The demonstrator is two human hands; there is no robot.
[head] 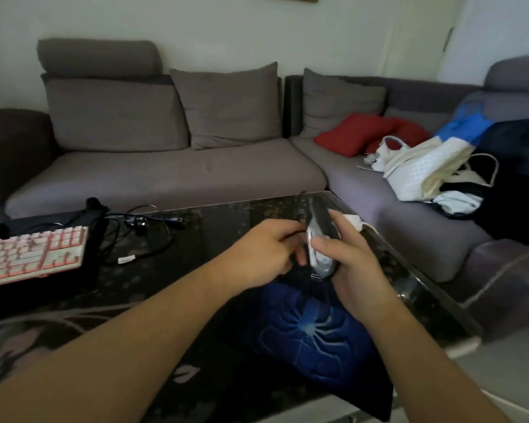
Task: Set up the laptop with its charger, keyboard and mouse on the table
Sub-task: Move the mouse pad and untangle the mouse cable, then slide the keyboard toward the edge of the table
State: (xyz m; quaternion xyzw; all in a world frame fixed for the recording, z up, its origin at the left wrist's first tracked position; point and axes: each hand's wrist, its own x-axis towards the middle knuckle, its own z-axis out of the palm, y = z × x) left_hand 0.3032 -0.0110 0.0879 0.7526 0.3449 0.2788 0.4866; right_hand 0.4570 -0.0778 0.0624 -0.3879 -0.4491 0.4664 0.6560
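Note:
A grey and black mouse (318, 239) is held on its side above the dark glass table (226, 215), gripped by my right hand (351, 264). My left hand (263, 254) is closed beside it, its fingers at the mouse's cable and underside. Below the hands lies a black mouse pad (312, 340) with a blue spider print. A pink and white keyboard (31, 254) rests at the left on a dark closed laptop (43, 222). Black charger cables (141, 236) lie tangled right of the keyboard.
A grey corner sofa (171, 169) wraps behind and right of the table. On it sit red cushions (358, 132), white bags (422, 169) and blue and dark clothes (501, 141). A small white object (353, 221) lies at the table's far right edge.

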